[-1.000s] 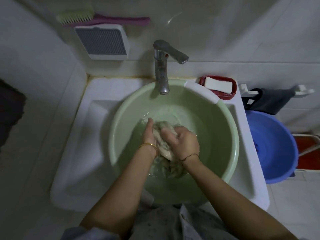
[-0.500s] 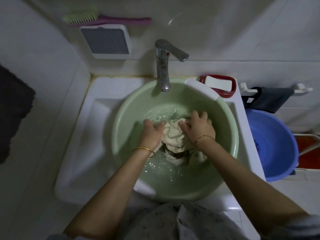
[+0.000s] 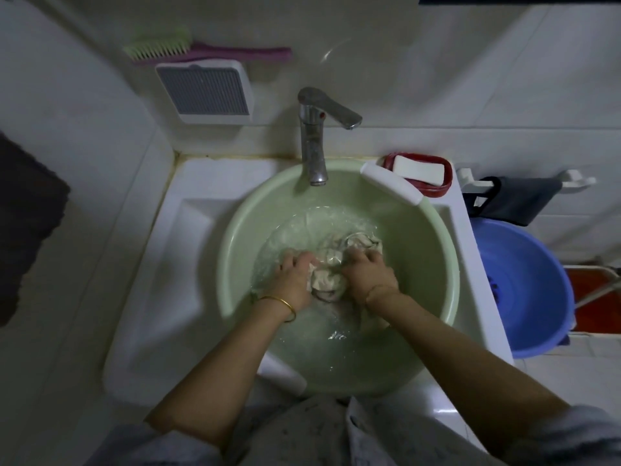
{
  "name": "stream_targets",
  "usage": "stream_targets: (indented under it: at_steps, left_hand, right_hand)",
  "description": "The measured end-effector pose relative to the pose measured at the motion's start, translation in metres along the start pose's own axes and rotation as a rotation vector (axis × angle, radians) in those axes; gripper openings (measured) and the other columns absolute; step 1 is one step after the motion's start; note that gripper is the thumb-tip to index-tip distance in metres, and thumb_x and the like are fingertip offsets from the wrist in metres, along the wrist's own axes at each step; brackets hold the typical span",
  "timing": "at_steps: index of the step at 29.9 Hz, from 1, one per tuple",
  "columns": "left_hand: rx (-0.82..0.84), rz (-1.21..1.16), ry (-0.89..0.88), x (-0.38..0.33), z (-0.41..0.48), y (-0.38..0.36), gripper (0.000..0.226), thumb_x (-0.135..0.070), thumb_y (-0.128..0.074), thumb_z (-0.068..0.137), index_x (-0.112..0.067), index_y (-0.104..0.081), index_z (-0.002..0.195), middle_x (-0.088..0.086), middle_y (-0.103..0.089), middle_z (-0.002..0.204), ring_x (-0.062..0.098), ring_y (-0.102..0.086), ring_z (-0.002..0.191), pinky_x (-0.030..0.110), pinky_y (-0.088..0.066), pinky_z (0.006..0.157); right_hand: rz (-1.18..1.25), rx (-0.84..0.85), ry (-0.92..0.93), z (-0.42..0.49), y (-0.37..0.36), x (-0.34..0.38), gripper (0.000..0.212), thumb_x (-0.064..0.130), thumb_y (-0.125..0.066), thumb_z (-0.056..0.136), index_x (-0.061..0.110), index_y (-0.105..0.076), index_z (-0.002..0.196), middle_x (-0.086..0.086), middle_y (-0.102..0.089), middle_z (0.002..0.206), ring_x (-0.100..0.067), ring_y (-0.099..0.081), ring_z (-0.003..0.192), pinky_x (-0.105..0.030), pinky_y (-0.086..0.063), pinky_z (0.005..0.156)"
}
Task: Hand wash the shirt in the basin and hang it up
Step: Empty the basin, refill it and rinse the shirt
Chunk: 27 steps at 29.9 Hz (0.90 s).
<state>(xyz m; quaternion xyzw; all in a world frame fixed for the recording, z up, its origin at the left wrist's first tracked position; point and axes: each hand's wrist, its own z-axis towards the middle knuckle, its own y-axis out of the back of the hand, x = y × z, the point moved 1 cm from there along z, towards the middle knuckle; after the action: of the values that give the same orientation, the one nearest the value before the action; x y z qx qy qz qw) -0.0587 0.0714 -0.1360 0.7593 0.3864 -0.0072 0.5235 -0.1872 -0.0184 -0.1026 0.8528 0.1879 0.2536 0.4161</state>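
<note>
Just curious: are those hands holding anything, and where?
Both hold the wet shirt in the basin: left hand grips its left side, right hand its right.

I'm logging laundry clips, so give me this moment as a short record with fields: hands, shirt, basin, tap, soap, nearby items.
left hand: gripping the shirt
right hand: gripping the shirt
shirt: bunched, wet, between both hands
basin: green, holds water, sits in the sink
tap: over the basin's far rim, no water running
soap: white bar in a red dish
nearby: blue tub beside the sink; brush on the wall
</note>
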Motion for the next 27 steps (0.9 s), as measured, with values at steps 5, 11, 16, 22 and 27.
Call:
stream_targets:
  at_steps: [5, 11, 16, 22, 27]
  left_hand:
    - [0.009, -0.015, -0.024, 0.003, 0.007, 0.013, 0.063, -0.037, -0.067, 0.071, -0.031, -0.046, 0.130, 0.006, -0.033, 0.148, 0.028, -0.032, 0.136, 0.034, -0.032, 0.109]
    - [-0.056, -0.572, -0.001, -0.020, -0.002, 0.044, 0.023, -0.034, -0.058, 0.071, -0.012, -0.052, 0.068, 0.004, -0.053, 0.068, 0.019, -0.049, 0.068, 0.026, -0.037, 0.059]
    - [-0.205, -0.791, 0.097, -0.020, -0.001, 0.059, 0.029, -0.036, -0.050, 0.060, -0.016, -0.065, 0.075, 0.005, -0.063, 0.080, 0.020, -0.054, 0.079, 0.031, -0.043, 0.074]
    - [-0.254, -0.439, 0.096, 0.003, 0.014, 0.042, 0.033, -0.033, -0.050, 0.084, -0.002, -0.061, 0.087, 0.023, -0.065, 0.087, 0.035, -0.063, 0.082, 0.039, -0.051, 0.074]
    - [-0.459, 0.059, 0.004, -0.003, 0.000, 0.025, 0.048, -0.021, -0.065, 0.077, -0.007, -0.051, 0.120, 0.019, -0.049, 0.120, 0.036, -0.044, 0.114, 0.039, -0.034, 0.096]
  right_hand:
    - [0.869, -0.021, -0.125, 0.003, 0.032, -0.016, 0.011, 0.015, -0.056, 0.090, 0.006, -0.064, 0.088, -0.012, -0.063, 0.090, -0.026, -0.059, 0.088, -0.035, -0.047, 0.081]
    - [1.259, -0.099, -0.270, 0.009, 0.043, -0.006, 0.027, 0.028, -0.056, 0.088, 0.004, -0.066, 0.089, -0.015, -0.068, 0.085, -0.032, -0.065, 0.082, -0.039, -0.051, 0.086]
    - [0.803, -0.261, -0.099, 0.016, 0.046, -0.008, 0.028, 0.028, -0.057, 0.092, 0.005, -0.058, 0.107, -0.009, -0.059, 0.099, -0.020, -0.054, 0.091, -0.029, -0.042, 0.084]
    - [0.393, -0.501, 0.042, 0.009, 0.030, -0.017, 0.015, 0.014, -0.061, 0.086, 0.016, -0.064, 0.101, -0.005, -0.062, 0.102, -0.022, -0.060, 0.091, -0.032, -0.049, 0.083]
    - [0.011, -0.051, 0.257, 0.001, -0.010, 0.001, 0.023, 0.035, -0.063, 0.082, 0.021, -0.058, 0.099, -0.005, -0.058, 0.112, -0.028, -0.054, 0.105, -0.031, -0.045, 0.086]
